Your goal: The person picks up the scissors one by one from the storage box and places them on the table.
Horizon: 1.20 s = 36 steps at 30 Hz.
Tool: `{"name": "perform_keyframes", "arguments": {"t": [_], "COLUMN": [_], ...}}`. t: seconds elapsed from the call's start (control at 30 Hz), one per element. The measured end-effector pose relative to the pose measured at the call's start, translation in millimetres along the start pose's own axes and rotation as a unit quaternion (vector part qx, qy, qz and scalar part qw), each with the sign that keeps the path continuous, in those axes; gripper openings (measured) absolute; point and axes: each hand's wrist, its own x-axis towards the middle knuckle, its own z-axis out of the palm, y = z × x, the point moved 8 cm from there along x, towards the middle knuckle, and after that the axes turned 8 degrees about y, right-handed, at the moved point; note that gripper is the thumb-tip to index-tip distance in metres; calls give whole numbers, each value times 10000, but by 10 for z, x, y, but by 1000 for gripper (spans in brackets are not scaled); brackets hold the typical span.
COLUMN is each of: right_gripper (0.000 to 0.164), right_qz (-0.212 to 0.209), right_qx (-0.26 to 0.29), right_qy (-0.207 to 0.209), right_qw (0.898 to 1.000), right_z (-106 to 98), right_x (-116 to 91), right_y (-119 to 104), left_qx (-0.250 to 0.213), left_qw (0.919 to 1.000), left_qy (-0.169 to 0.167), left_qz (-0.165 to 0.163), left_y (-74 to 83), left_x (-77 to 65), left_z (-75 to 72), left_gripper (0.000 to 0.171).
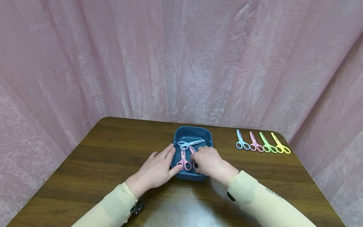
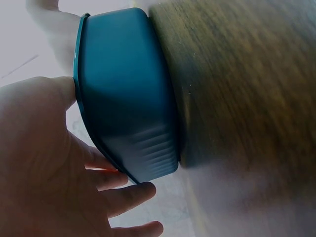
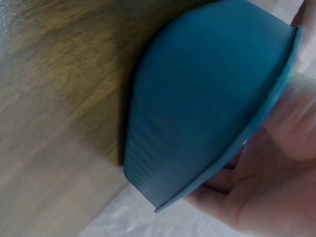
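Note:
A dark blue plastic bin (image 1: 190,177) holds several pairs of children's scissors. Light blue scissors (image 1: 185,145) lie across pink scissors (image 1: 183,155) inside it. My left hand (image 1: 155,167) rests along the bin's left rim, fingers extended and thumb over the near left side. My right hand (image 1: 208,160) reaches over the right rim with bent fingers and grips another pair of pink scissors (image 1: 192,149), whose middle is hidden under the fingers. Both wrist views show the bin's outer wall (image 2: 123,84) beside the hands.
On the right of the brown wooden table (image 1: 127,138) lie a blue pair (image 1: 239,138), a pink pair (image 1: 253,140), a green pair (image 1: 265,141) and a yellow pair (image 1: 278,142) of scissors in a row. A pink curtain (image 1: 181,63) hangs behind the table.

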Motion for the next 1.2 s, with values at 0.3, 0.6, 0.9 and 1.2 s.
{"name": "perform_keyframes", "arguments": {"t": [0.3, 0.6, 0.9, 1.2], "right_gripper": [27, 30, 30, 29], "right_qz": [78, 99, -104, -51], "right_qx": [7, 126, 240, 315], "right_qy": [-81, 272, 1061, 1843], "right_qw": [9999, 9995, 9940, 9823], "right_z": [-145, -287, -425, -565], "right_x": [-75, -187, -331, -571], "right_y": [6, 57, 67, 181], "left_qx": [-34, -120, -146, -96], "left_qw": [10000, 9999, 9998, 9999], "left_qy": [-33, -35, -72, -74], "left_qz": [-26, -30, -83, -74], "left_y": [-8, -10, -18, -15], "left_x": [-2, -4, 2, 4], "left_z": [13, 9, 19, 12], "left_gripper": [87, 87, 87, 89]}}
